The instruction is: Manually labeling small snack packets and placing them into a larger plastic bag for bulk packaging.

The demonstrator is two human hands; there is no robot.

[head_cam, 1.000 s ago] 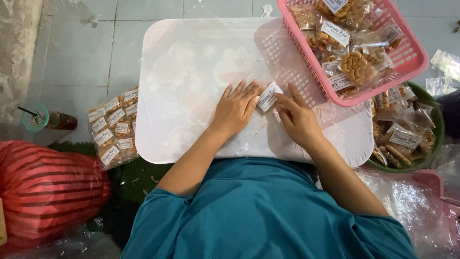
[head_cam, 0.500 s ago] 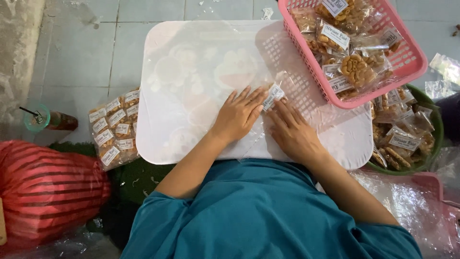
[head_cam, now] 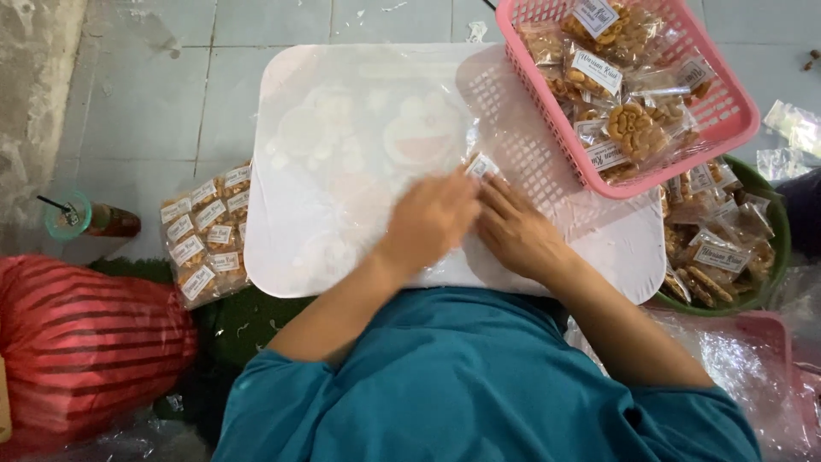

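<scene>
Under the hands lies a white rectangular plastic tray [head_cam: 342,248] with pale, faded cartoon figures printed on it, and at the fingertips sits a small white paper label [head_cam: 481,166] with dark print. Up and to the right of the right hand [head_cam: 517,231] stands a pink slotted plastic basket [head_cam: 737,107] of golden-brown snacks in clear bags, beside a green round bowl [head_cam: 774,205]. Far to the left of the left hand [head_cam: 428,218] are a red sack with dark stripes [head_cam: 81,342] and a teal-lidded cup [head_cam: 67,214]; the sleeves below are teal cloth [head_cam: 479,385].
</scene>
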